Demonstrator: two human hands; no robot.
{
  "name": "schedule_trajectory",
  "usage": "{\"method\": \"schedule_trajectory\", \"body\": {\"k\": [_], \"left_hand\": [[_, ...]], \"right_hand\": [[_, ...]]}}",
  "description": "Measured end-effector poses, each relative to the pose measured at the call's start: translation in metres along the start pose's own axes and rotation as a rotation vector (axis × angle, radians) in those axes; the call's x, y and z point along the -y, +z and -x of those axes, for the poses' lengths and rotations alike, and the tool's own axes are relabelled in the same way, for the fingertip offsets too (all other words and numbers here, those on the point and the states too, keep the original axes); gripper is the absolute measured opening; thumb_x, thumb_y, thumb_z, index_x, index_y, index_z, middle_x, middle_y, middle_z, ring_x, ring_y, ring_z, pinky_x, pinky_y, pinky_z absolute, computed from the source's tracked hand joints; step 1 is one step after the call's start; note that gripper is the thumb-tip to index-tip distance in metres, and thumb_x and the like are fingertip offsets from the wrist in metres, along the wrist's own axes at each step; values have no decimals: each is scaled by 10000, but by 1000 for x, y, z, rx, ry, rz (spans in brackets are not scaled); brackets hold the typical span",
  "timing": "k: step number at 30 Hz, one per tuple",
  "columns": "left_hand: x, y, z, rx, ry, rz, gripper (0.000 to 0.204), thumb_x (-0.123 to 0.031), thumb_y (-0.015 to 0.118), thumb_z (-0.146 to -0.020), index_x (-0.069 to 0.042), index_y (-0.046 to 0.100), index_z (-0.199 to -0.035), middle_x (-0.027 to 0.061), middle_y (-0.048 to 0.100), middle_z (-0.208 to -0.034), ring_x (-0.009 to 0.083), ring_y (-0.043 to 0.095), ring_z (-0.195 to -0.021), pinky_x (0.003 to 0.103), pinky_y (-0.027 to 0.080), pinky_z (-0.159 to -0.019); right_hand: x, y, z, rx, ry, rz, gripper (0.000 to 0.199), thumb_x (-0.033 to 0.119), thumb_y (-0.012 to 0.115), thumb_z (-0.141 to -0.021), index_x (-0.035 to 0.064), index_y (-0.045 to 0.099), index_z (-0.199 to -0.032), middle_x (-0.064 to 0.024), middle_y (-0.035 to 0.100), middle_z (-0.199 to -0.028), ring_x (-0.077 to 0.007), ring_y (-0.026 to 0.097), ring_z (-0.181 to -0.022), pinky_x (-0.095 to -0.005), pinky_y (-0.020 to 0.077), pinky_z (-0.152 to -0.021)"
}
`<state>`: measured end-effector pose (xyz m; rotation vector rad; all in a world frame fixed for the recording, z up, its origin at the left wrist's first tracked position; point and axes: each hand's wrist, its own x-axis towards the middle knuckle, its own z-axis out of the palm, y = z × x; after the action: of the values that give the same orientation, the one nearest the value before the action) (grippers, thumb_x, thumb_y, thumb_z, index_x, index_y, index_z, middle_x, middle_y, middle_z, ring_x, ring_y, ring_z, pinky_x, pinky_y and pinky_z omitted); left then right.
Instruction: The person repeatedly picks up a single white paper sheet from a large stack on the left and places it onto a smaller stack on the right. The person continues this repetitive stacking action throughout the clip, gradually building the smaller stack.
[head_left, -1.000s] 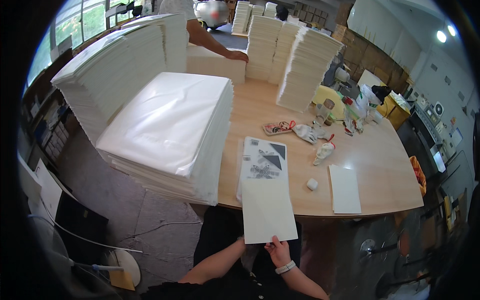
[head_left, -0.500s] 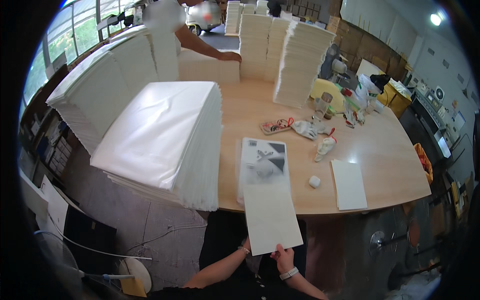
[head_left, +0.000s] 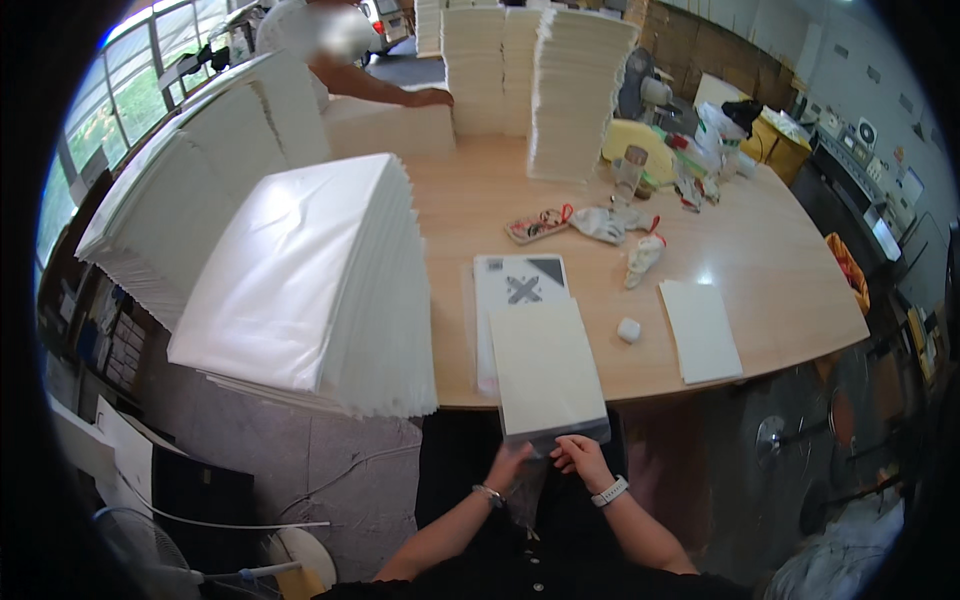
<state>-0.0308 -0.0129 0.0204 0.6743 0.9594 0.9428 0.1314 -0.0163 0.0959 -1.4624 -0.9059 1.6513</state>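
Observation:
A stack of cream paper [head_left: 548, 365] lies at the table's near edge, sticking out over my lap. Past its near end extends the mouth of a clear plastic bag [head_left: 556, 436]. My right hand [head_left: 583, 462] pinches that plastic edge with thumb and fingers. Close to the bag's left near corner is my left hand [head_left: 511, 464], smeared by motion, so its fingers are unclear. Beneath the paper's far end lies a pile of clear bags with a printed white and grey front [head_left: 522, 278].
Tall stacks of white sheets [head_left: 290, 280] stand at left and at the back [head_left: 575, 100]. Another cream paper pile [head_left: 700, 330] and a small white case [head_left: 628, 330] lie at right. Beyond are a phone [head_left: 538, 225], gloves [head_left: 600, 225] and a glass jar [head_left: 630, 172]. A co-worker's hand [head_left: 430, 97] rests on a far stack.
The paper's near end now has clear plastic reaching past it, and the paper sits farther onto the table. My right hand has left the paper's edge for the plastic. The view has shifted.

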Motion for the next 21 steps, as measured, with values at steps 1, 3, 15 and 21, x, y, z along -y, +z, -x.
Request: {"method": "schedule_trajectory", "body": {"k": [1,3,15,21], "left_hand": [[-6,-6,1,-15,-13,5,438,-349,555,-770,-56,445,-1076,56,514,-1007,164,506,-893,279,410,-755],[-23,-7,10,-48,-35,9,325,-320,487,-820,-42,519,-984,50,554,-924,155,523,-875,281,417,-747],[-25,-5,15,-185,-66,151,342,-249,355,-832,25,547,-904,134,584,-930,227,584,-806,292,455,-673],[-23,-23,20,-104,66,-159,361,-261,343,-872,24,562,-899,98,597,-857,193,583,-781,270,455,-672]], "right_hand": [[-3,-2,4,27,-61,287,220,208,504,-828,5,565,-887,-52,591,-730,-111,561,-632,-216,436,-497],[-8,11,1,-150,-669,644,136,147,589,-748,35,594,-825,-68,556,-695,-158,537,-588,-248,427,-524],[37,-50,-15,-209,-590,-133,74,124,519,-787,70,537,-740,-42,526,-731,-137,527,-703,-244,431,-588],[-16,-224,21,-574,-848,172,115,122,462,-796,61,518,-876,-97,533,-761,-205,543,-745,-303,463,-671]]}}
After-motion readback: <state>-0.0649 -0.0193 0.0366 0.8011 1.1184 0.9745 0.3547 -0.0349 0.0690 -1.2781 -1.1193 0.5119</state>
